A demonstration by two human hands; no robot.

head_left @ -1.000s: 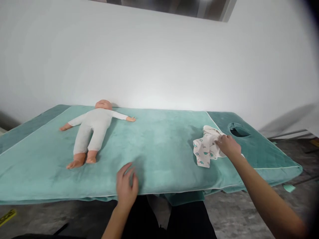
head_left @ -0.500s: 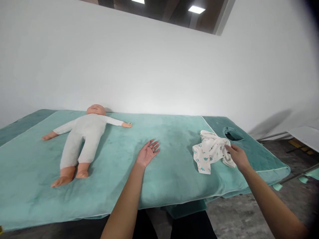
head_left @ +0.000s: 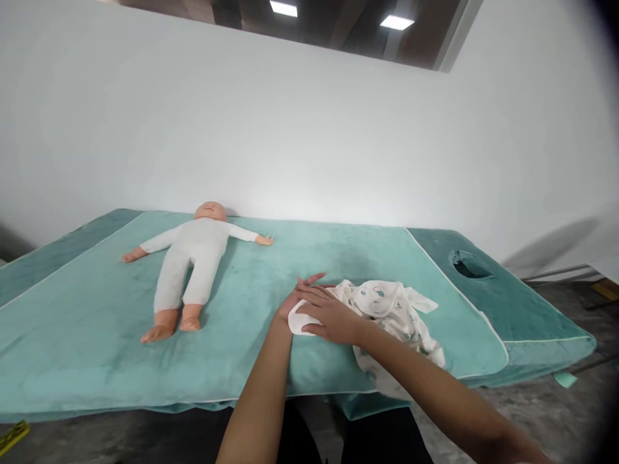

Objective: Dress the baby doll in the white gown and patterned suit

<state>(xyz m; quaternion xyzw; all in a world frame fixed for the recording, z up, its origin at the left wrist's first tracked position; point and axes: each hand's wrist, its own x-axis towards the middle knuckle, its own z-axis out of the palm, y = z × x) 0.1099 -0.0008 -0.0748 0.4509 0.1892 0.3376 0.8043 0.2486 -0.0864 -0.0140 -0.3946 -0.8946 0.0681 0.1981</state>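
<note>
A white baby garment (head_left: 387,299) with small teal and pink prints lies bunched on the green bed, its lower part hanging toward the front edge. My right hand (head_left: 331,316) is on the garment's left end, fingers curled over a plain white part of it. Under and behind it is my left hand (head_left: 293,299), touching my right hand. A finger of my left hand stretches out to the right; its other fingers are mostly hidden. To the left, a baby doll (head_left: 193,254) in a white body suit lies on its back, arms spread.
The padded green bed (head_left: 97,348) stands against a white wall (head_left: 314,142). Near its right end is a dark round opening (head_left: 469,264). A window (head_left: 329,26) is high in the wall. A yellow object (head_left: 13,438) shows at lower left.
My right hand has carried the garment left and nearer, up against my left hand. Its folds have spread. The view has turned slightly, so the doll appears farther right.
</note>
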